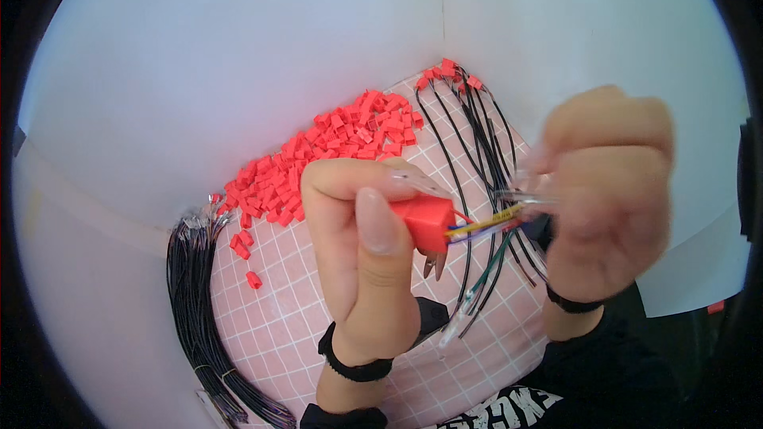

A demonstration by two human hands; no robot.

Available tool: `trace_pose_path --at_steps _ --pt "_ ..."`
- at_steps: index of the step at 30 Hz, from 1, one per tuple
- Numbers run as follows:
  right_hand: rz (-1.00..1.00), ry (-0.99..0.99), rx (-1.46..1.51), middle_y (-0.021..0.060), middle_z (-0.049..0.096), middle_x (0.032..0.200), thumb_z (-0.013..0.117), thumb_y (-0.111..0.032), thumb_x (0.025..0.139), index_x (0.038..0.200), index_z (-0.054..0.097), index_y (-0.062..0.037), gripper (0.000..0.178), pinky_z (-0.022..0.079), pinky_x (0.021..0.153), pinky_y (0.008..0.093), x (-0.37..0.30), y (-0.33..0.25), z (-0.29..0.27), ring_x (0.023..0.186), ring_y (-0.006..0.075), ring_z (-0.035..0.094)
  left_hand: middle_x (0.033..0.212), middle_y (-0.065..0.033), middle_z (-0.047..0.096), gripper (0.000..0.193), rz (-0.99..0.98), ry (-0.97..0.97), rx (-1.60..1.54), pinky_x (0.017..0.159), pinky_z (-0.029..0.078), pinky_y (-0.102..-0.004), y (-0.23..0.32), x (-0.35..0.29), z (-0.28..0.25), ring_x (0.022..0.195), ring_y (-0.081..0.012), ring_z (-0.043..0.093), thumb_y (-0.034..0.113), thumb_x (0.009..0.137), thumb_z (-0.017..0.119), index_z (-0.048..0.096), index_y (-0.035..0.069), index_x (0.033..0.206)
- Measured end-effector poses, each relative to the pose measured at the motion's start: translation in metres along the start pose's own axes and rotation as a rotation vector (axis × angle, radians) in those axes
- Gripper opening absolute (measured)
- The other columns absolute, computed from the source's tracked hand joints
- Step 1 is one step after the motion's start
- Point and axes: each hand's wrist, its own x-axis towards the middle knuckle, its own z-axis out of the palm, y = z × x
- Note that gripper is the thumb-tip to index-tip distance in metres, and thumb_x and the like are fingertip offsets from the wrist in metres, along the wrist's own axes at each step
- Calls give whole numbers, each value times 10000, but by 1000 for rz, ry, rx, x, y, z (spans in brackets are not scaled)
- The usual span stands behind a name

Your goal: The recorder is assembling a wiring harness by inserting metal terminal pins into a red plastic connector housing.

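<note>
My left hand (362, 250) pinches a red plastic connector housing (430, 222) between thumb and fingers, held up above the table. Thin coloured wires (486, 223), yellow and blue among them, run from the housing's right end to my right hand (610, 199). That hand is closed on the wires and somewhat blurred; its fingertips do not show sharply. A green wire (494, 260) hangs below, with pale ends trailing down. Whether the wires sit fully inside the housing I cannot tell. Both wrists wear black bands.
Many loose red housings (342, 143) are heaped along the back left. A tied bundle of black cables (189, 302) lies at the left edge. Black cables with red housings (475, 123) lie at the back right. White panels (262, 40) enclose the pink gridded tabletop (278, 326).
</note>
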Motion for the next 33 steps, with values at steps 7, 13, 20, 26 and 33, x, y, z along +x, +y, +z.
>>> trace_pose_path --at_steps 7,13,20,26,33 --pt "187 35 52 107 471 723 568 -162 757 687 478 -23 179 372 476 230 -1 -20 -4 553 139 452 762 -168 471 201 -108 -79 -303 473 382 -218 -3 -2 4 547 -132 434 253 887 365 329 59 922" --pt "312 30 51 113 475 720 566 -127 758 692 465 -28 156 368 457 212 4 -31 -15 530 119 443 730 -172 471 203 -165 -198 -452 464 373 -215 -12 0 -5 575 -164 446 279 882 366 334 81 911" --pt "365 -54 -37 84 493 687 623 -163 713 672 486 -46 185 326 448 232 3 -38 -17 521 140 421 635 -107 450 232 -190 -194 -515 510 341 -291 -16 -3 -3 554 -181 416 339 852 415 342 120 866" --pt "236 -114 -34 67 480 702 663 -185 664 669 497 -70 203 331 478 253 8 -30 -17 533 157 415 635 -104 452 222 -156 -242 -493 520 339 -295 -17 0 -4 556 -176 411 328 860 403 347 113 866" --pt "219 56 -154 52 457 724 678 -149 609 667 503 -73 199 324 487 261 6 -34 -12 574 165 414 686 -137 479 240 -163 -181 -250 537 356 -260 -13 -3 -7 571 -148 414 316 871 388 340 81 886"
